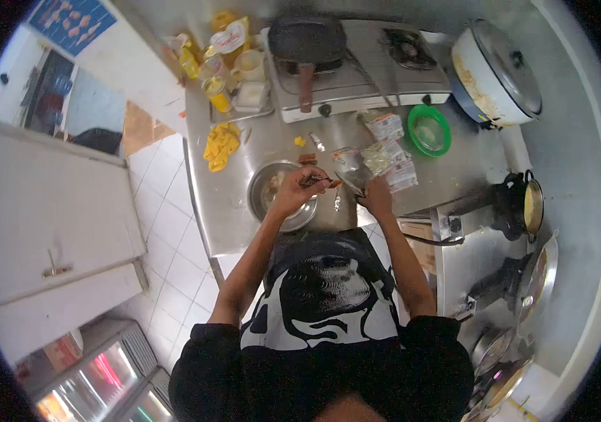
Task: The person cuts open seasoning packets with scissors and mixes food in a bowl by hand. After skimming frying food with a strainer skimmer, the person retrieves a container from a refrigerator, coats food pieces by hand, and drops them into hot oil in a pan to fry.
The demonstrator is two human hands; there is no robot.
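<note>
My left hand (299,190) is over the right side of a steel bowl (253,193), fingers pinched on a small orange-brown piece of food (334,183). My right hand (378,198) is closed around the dark handle of a knife (352,186). Its blade points up and left, close to the piece; whether they touch I cannot tell. Pale pieces lie in the bowl, partly hidden by my left hand and forearm. Just beyond my hands are a reddish-brown block (307,160) and clear printed packets (383,156). A crumpled foil-like scrap (337,203) rests between my hands.
A gas stove (364,70) at the back carries a dark pan (306,41). Right of the packets stands a green bowl (429,131), with a large lidded pot (480,74) behind. A yellow cloth (222,146) and a tray (265,111) of bottles and containers occupy the left side.
</note>
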